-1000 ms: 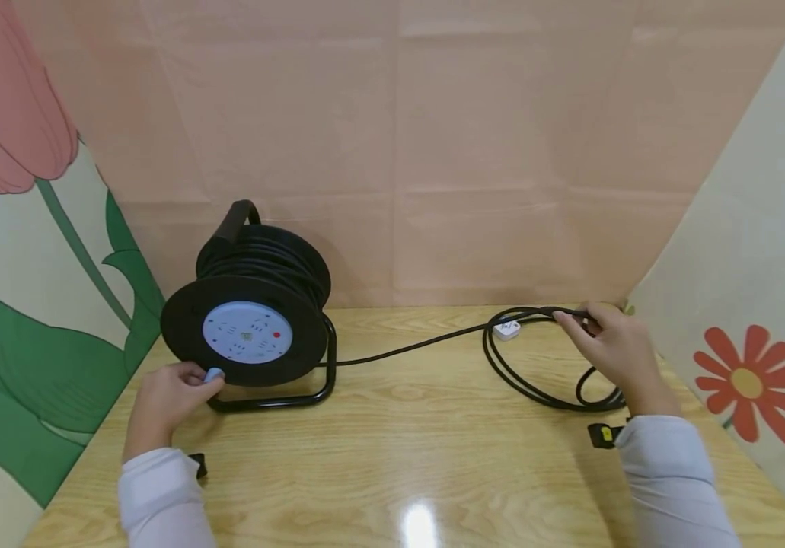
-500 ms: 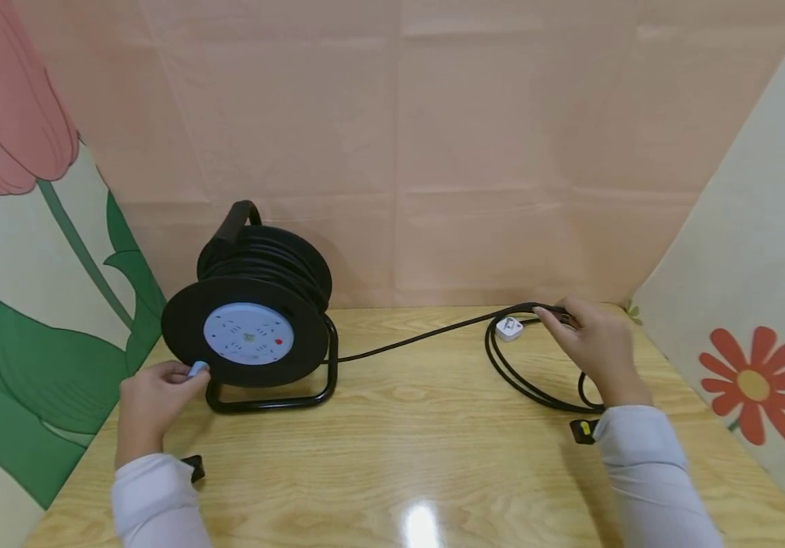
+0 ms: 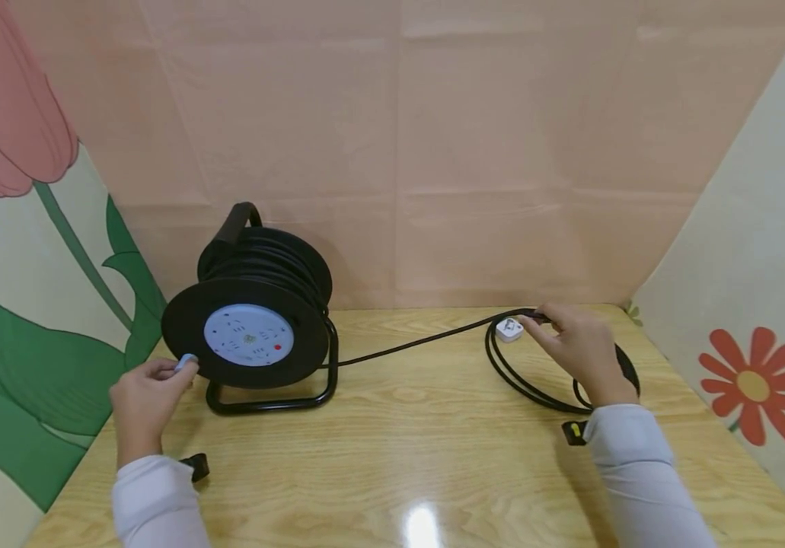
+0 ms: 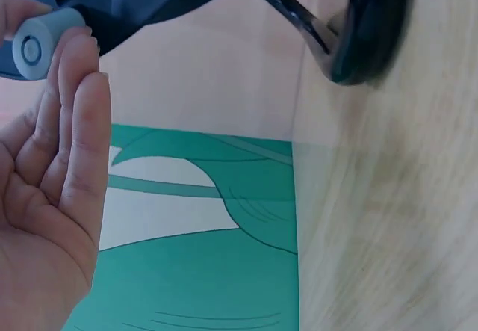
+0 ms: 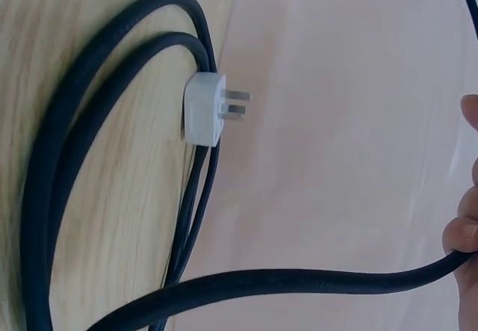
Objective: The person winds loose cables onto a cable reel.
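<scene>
A black cable reel (image 3: 262, 262) with a pale blue socket panel (image 3: 248, 335) stands on its tube frame (image 3: 269, 406) at the left. My left hand (image 3: 148, 396) pinches the reel's light blue crank knob (image 4: 41, 43) between thumb and fingers, at the lower left of the disc. From the reel, a black cable (image 3: 419, 342) runs right to my right hand (image 3: 580, 350), whose thumb and fingers grip it above the table. Beyond that hand the cable lies in loose loops (image 5: 45, 166). Inside the right wrist view, a white plug (image 5: 203, 110) with bare metal pins shows beside these loops.
The wooden table (image 3: 392, 449) ends at a pink backdrop (image 3: 474, 152) close behind the reel and cable. Side walls with painted flowers stand left and right; the left wall (image 3: 29, 396) is near the left hand.
My left hand has carried the crank knob left and slightly up around the reel's rim. The right hand has moved left with the cable, nearer the plug.
</scene>
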Motion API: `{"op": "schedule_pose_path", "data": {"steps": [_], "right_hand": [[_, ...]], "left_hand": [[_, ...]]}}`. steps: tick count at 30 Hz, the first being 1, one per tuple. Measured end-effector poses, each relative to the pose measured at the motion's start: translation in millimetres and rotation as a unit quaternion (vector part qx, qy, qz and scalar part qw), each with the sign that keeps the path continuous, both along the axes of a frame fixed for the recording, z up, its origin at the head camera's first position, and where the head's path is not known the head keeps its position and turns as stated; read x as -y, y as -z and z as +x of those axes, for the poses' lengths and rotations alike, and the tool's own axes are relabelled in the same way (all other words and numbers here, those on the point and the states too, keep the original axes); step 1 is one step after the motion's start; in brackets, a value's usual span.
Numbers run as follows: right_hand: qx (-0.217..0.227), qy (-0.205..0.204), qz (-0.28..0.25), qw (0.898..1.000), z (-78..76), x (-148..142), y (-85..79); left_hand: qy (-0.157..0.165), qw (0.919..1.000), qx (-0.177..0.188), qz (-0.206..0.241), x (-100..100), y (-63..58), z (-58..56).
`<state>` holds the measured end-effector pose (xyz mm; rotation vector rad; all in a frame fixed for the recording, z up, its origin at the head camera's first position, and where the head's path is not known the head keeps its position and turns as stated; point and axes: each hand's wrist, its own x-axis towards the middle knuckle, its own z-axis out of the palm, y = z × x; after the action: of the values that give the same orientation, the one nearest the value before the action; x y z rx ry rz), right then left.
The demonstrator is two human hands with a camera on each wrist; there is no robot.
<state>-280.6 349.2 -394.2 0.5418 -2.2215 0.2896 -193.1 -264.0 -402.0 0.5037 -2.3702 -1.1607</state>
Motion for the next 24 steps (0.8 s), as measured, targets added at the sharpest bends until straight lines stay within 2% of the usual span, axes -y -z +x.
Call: {"op": "schedule_pose_path", "data": {"steps": [4,7,10,13,14,16,20,24], "right_hand": [[0.001,-0.017,0.016,1.0,-2.4,7.0,3.1],[0.011,-0.026,0.023,0.999,-3.7,12.5,5.8],[0.024,-0.029,0.023,0.999,-4.4,17.9,8.6],[0.03,-0.033,0.023,0.999,-4.9,22.3,10.8],[0.03,-0.034,0.023,0.999,-5.1,23.8,11.2],[0.027,-0.039,0.024,0.999,-6.0,25.8,11.9],[0.035,-0.037,0.024,0.998,-7.5,27.9,13.0],[0.066,-0.031,0.021,0.997,-7.5,29.8,16.6]], "left_hand": [[-0.009,0.996,-0.019,0.087,-1.2,-4.2,-0.4],[-0.012,0.9841,-0.047,0.171,-3.5,-7.8,-1.7],[-0.011,0.9585,-0.084,0.272,-6.4,-10.9,-3.8],[-0.007,0.9311,-0.116,0.346,-8.4,-13.0,-5.6],[-0.007,0.9249,-0.123,0.36,-8.9,-13.5,-5.9],[-0.006,0.9187,-0.131,0.373,-9.3,-14.6,-6.3],[-0.009,0.9137,-0.137,0.383,-10.5,-17.3,-5.2],[-0.008,0.9066,-0.143,0.397,-13.3,-20.9,-3.8]]}}
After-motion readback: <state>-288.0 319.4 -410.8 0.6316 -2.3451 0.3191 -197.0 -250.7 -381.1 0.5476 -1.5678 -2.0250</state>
